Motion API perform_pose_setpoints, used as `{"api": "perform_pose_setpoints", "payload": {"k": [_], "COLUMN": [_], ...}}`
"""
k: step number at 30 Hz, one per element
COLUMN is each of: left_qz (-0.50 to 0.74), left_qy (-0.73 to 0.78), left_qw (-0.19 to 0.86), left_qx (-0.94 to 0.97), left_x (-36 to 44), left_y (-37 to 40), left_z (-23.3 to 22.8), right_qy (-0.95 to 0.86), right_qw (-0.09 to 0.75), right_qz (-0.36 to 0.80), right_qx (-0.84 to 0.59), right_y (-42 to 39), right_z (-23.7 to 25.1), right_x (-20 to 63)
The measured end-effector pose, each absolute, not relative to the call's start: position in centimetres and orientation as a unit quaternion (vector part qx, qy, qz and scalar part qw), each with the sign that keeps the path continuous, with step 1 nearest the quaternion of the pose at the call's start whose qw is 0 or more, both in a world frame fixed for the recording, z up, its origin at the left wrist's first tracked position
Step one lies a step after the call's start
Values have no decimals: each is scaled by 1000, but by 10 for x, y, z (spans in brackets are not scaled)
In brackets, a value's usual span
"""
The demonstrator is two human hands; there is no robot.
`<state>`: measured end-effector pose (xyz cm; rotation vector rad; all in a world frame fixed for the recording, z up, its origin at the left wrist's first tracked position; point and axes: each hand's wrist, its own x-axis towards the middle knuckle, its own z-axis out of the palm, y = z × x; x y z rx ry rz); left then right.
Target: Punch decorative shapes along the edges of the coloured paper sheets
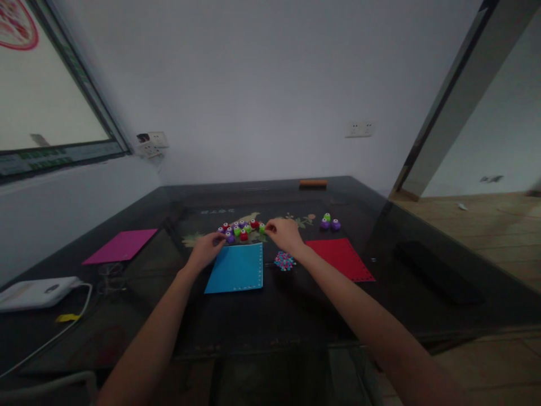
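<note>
A cluster of small round balls in red, green and purple, each topped with a white eye-like dot, sits on the dark table beyond the blue square sheet. My right hand pinches a green ball at the cluster's right end between thumb and fingers. At the left end, my left hand has its fingers drawn together, tips against a purple ball; whether it grips the ball firmly is hard to tell. Small holes line the sheet's right and lower edges. Tiny pink, blue and white beads lie heaped beside it.
A red sheet lies partly behind my right forearm, with three more balls beyond it. Leftward are a magenta sheet and a white power bank with a cable. A brown roll rests at the far edge; a black case lies right.
</note>
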<state>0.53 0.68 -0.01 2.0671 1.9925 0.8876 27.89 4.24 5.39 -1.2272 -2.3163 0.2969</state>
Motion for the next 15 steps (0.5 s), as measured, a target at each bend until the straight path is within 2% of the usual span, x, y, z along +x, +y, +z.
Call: {"api": "perform_pose_setpoints", "payload": {"k": [7,15], "left_qz": [252,186], "left_qy": [608,593], "left_qw": [90,108], "left_qx": [748,776], "left_x": [6,6], "left_y": [2,1], "left_z": [3,-1], "right_qy": [-872,-888], "right_qw": [199,147], "right_qz": [144,159], "right_qx": [-424,-407], "right_y": [40,48], "right_z": [14,4], "right_x": [252,245]}}
